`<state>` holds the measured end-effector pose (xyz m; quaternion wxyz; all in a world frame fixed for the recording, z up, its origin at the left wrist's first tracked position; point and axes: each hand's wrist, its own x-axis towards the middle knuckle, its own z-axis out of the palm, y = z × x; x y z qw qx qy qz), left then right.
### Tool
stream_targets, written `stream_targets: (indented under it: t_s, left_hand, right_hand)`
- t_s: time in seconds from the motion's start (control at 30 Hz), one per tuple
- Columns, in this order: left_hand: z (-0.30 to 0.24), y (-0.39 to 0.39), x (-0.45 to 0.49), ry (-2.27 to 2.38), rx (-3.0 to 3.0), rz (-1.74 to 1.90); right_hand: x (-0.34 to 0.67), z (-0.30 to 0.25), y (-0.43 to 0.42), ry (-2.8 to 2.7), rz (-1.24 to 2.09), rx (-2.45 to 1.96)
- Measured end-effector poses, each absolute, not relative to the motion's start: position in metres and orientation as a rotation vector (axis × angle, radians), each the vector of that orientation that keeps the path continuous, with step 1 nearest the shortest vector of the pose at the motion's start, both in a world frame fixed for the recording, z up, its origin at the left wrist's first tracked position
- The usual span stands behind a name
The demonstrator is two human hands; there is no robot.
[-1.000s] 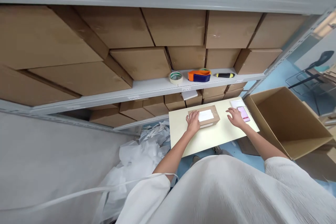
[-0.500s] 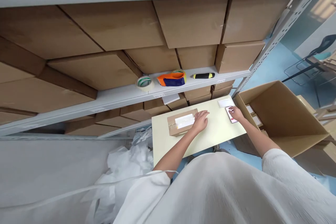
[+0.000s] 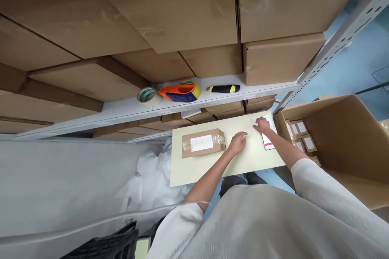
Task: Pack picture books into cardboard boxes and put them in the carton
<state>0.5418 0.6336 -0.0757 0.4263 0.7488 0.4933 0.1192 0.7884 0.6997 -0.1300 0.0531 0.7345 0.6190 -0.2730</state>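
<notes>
A small taped cardboard parcel [image 3: 203, 143] with a white label lies on the left half of a pale yellow table [image 3: 212, 166]. My left hand [image 3: 237, 142] rests on the table just right of the parcel, fingers loosely curled, apart from it. My right hand [image 3: 261, 124] lies flat on a white paper slip [image 3: 258, 119] at the table's far right corner, fingers spread. A phone [image 3: 268, 143] with a pink screen lies beside my right forearm.
A tape roll [image 3: 148, 95], an orange-and-blue tape dispenser [image 3: 180, 92] and a black-and-yellow cutter [image 3: 223, 88] lie on the grey shelf above. Cardboard boxes fill the shelves. A large open carton [image 3: 343, 137] with labelled parcels stands right. White plastic wrap [image 3: 148, 182] lies on the floor left.
My left hand has left the parcel and now rests on the table right of it. My right hand moved from the phone up to the white slip. The view tilted down and right.
</notes>
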Motion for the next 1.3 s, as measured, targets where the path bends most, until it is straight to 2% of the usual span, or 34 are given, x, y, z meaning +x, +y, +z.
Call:
stream_targets:
  t_s: [0.4, 0.73, 1.0, 1.3]
  left_hand:
    - [-0.100, 0.625, 0.541, 1.267, 1.751, 0.287]
    - [-0.114, 0.666, 0.593, 1.381, 1.371, 0.411]
    - [-0.113, 0.707, 0.669, 1.513, 1.170, 0.507]
    - [-0.115, 0.713, 0.671, 1.504, 1.165, 0.507]
  right_hand:
    - [0.814, -0.152, 0.716, 1.935, -0.800, 2.166]
    - [0.823, -0.114, 0.710, 2.041, -0.871, 2.303]
    - [0.834, -0.091, 0.702, 2.063, -1.074, 2.430]
    - [0.839, -0.088, 0.702, 2.103, -1.186, 2.458]
